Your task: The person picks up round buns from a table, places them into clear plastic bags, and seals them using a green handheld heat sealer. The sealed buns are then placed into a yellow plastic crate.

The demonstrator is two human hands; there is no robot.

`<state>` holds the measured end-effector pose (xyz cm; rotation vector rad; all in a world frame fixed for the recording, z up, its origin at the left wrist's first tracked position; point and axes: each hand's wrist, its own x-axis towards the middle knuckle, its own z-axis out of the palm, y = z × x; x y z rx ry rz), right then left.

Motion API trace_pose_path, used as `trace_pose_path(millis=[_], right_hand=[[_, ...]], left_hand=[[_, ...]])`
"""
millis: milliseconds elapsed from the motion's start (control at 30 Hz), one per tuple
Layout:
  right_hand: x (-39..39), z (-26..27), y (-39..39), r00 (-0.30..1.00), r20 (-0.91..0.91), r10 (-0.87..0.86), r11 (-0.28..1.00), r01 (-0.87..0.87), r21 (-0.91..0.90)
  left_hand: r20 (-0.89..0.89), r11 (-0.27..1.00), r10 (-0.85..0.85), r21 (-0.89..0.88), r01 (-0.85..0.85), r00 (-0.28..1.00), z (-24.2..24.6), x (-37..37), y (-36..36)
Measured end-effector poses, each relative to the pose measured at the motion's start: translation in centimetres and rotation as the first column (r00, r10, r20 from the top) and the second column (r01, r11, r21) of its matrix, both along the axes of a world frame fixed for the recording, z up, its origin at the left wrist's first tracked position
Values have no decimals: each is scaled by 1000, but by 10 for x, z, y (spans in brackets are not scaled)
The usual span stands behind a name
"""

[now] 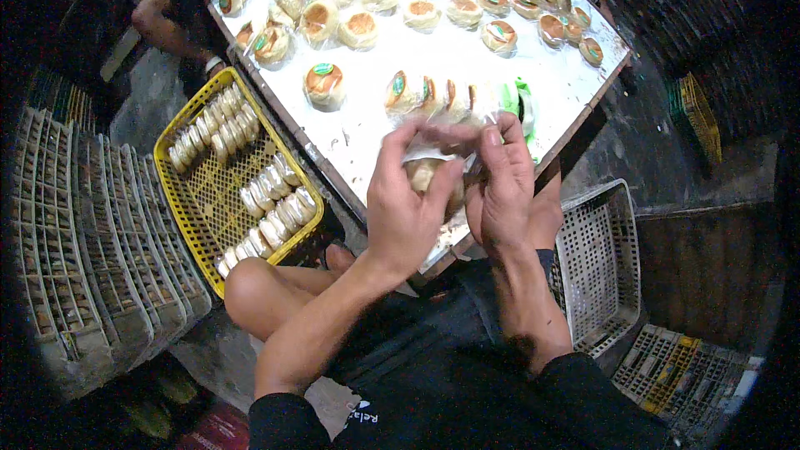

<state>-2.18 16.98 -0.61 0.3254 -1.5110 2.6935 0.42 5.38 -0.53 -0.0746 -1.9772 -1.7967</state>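
My left hand (409, 194) curls around a round bun (425, 176) in clear plastic film, above the near corner of a white table (350, 156). Beside it, my right hand (503, 181) pinches the film between thumb and fingers. Just beyond my hands lies a row of wrapped buns (431, 95) standing on edge. At the row's right end is a green and white plastic packet (522, 106), partly hidden by my fingers. A single wrapped bun with a green label (324, 84) sits to the left. Many browned buns (422, 12) cover the far part of the table.
A yellow plastic crate (237, 194) with rows of wrapped buns stands left of the table. A white perforated crate (600, 269) is at the right. Stacked grey crates (106, 237) line the left side. Another person's arm (169, 28) shows at the upper left.
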Motion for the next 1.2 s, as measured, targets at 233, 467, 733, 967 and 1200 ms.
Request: trace_pose_path(millis=[233,467,733,967,1200], right_hand=[[1,-21,-43,725,-686,-67,486,624,612],[-11,-25,-30,911,-364,192,379,274,884],[-16,-12,-33,933,-330,142,670,155,726],[-25,-13,-24,869,-456,194,615,255,746],[-15,-36,-23,938,-346,20,713,229,663]], left_hand=[[366,832,-182,553,-56,913,-11,-15,-37],[26,977,-133,172,127,991,-15,-30,-70],[185,948,-239,255,189,953,-25,-19,-72],[141,908,14,414,-72,990,-14,-9,-52],[295,998,62,-32,-55,953,-16,-22,-54]])
